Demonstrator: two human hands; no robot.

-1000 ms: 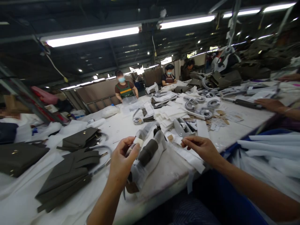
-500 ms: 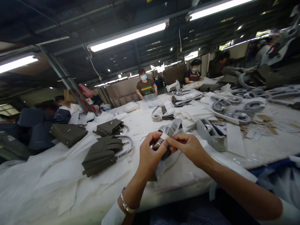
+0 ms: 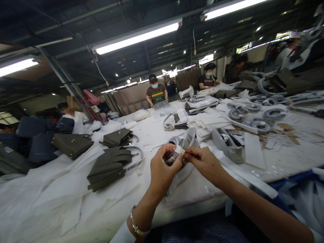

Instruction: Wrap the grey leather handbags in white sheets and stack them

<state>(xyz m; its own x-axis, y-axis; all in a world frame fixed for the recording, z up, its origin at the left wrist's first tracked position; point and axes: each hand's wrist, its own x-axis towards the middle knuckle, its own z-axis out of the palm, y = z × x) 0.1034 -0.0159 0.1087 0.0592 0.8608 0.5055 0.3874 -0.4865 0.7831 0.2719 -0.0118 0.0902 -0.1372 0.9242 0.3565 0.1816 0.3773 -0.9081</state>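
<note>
My left hand (image 3: 163, 165) is curled around a dark strap wrapped in clear plastic (image 3: 174, 140), with the thumb pressing on its near side. A small white strip (image 3: 180, 150) lies around or over the strap between my hands. My right hand (image 3: 202, 162) pinches at the strip's right edge; its fingertips partly hide what they grip. Behind the right knuckles a bit of tan card (image 3: 206, 148) pokes out. Clear plastic film (image 3: 189, 136) stands up behind the hands and hangs below them over the table.
Dark olive handbags (image 3: 108, 167) with wrapped handles lie left on white sheets. A grey holder (image 3: 222, 143), white foam sheets (image 3: 202, 125), coiled wrapped straps (image 3: 260, 125) and paper tags (image 3: 278, 140) cover the right. A co-worker in an apron (image 3: 157, 92) stands across the table (image 3: 149, 128).
My right hand has shifted slightly right, and the white strip is turned and shows more of its face. A tan card edge now shows behind the right hand.
</note>
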